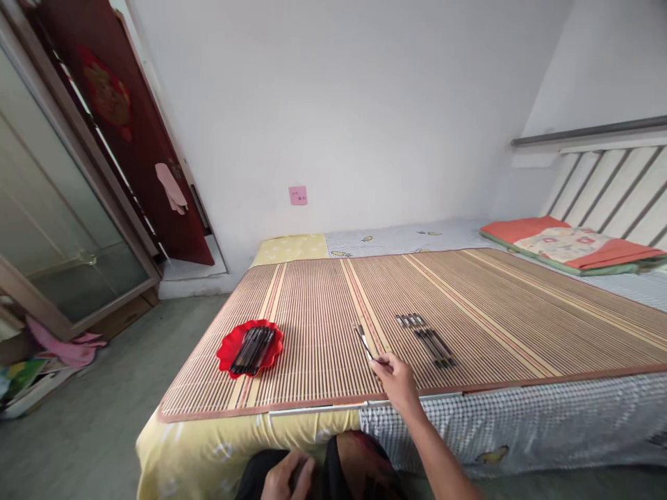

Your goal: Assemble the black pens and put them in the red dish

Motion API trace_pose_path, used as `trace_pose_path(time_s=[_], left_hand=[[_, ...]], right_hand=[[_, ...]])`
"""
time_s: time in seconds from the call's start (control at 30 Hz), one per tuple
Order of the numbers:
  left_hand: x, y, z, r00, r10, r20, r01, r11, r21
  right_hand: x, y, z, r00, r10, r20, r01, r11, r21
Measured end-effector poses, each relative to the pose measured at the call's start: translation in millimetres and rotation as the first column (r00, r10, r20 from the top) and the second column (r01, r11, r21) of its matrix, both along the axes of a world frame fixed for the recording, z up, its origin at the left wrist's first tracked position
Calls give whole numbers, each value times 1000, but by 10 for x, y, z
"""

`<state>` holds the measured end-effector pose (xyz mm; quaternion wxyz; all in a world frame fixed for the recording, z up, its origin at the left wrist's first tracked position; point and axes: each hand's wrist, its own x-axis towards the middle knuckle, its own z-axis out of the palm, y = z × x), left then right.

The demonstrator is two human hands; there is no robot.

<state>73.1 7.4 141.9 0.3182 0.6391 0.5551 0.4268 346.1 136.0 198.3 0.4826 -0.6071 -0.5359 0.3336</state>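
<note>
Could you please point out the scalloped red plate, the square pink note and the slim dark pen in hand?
Scalloped red plate [226, 351]: head view, left rim.
Square pink note [298, 196]: head view, centre.
Slim dark pen [365, 339]: head view, mid-barrel.

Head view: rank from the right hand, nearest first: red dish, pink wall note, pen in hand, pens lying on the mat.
1. Pen in hand: touching the right hand.
2. Pens lying on the mat: just to its right.
3. Red dish: off to its left.
4. Pink wall note: beyond the bed, ahead and left.
</note>
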Motion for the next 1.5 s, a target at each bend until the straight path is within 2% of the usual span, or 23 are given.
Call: trace_pose_path(time_s=[0.07,0.1,0.13,0.2,0.27,0.33,0.4,0.57,0.67,0.73,0.87,0.97,1.07,1.2,1.37,1.5], left_hand=[[243,106,456,974,29,223,-12,997,-80],[347,175,672,938,49,344,-12,994,-110],[435,246,863,888,48,457,40,983,-179],[560,366,1141,752,65,655,137,958,-252],[633,426,1274,654,104,750,158,950,-270],[675,422,1304,587,147,796,122,956,-267],[695,373,1297,534,168,829,87,964,-251],[679,206,1322,498,152,853,51,978,-204],[635,130,1349,523,146,840,43,979,-198],[598,90,1352,567,144,811,24,981,-191],[552,25,1307,669,135,731,12,981,-192],[566,-14,1234,715,96,693,40,983,-177],[597,-49,1173,743,54,667,85,981,-175],[620,-93,1184,747,65,662,102,972,-210],[646,-112,1256,707,99,700,90,970,-228],[657,-106,1206,693,59,719,137,968,-211]], right_hand=[[-270,-180,62,986,101,-129,-101,995,6],[-408,-281,105,971,154,-184,-155,988,9],[-537,-381,153,947,206,-246,-209,978,12],[-746,-562,260,865,282,-414,-297,954,30],[-877,-688,363,757,314,-573,-347,936,55],[-937,-757,448,694,323,-644,-367,928,70],[-959,-793,509,682,337,-649,-382,921,77],[-1013,-880,550,688,348,-637,-411,910,53],[-1034,-931,546,700,373,-609,-449,893,31],[-1003,-948,579,740,402,-539,-459,888,32],[-818,-933,774,840,390,-376,-385,918,92],[-668,-889,941,841,365,-398,-333,931,151],[-597,-853,1033,833,360,-421,-321,933,162],[-588,-864,1053,811,380,-445,-335,925,180],[-595,-923,1058,773,396,-495,-357,917,176],[-611,-964,1050,781,396,-484,-352,918,183]])
